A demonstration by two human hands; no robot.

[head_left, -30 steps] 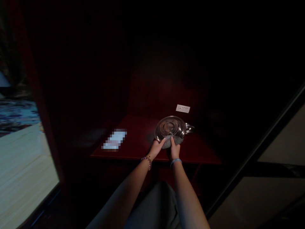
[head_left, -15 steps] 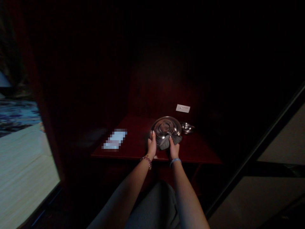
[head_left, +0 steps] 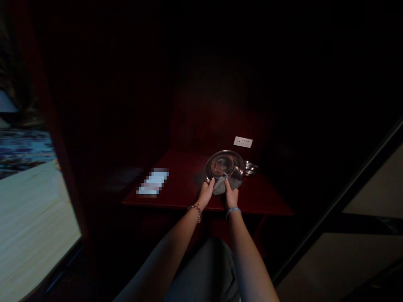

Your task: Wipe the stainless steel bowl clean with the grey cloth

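Observation:
A shiny round stainless steel bowl [head_left: 223,164] is held tilted over the dark red desk, its circular base ring facing me. My left hand [head_left: 206,194] is closed on its near-left rim, thumb on top. In my right hand [head_left: 231,194] a grey cloth [head_left: 219,187] is pinched against the near rim, the thumb pressing it down. The fingers under the bowl are hidden. Just behind and to the right stands other shiny metal bowlware [head_left: 251,168], partly covered by the held bowl.
A blurred-out pale rectangle [head_left: 153,182] lies on the left of the red desktop [head_left: 179,195]. A white wall socket [head_left: 243,141] is on the back panel. Dark side panels flank the desk. A pale wooden surface [head_left: 34,226] is at far left.
The bowl has shifted slightly right and turned in my hands. My left hand has moved right along the rim, closer to the cloth. My right hand stays on the cloth.

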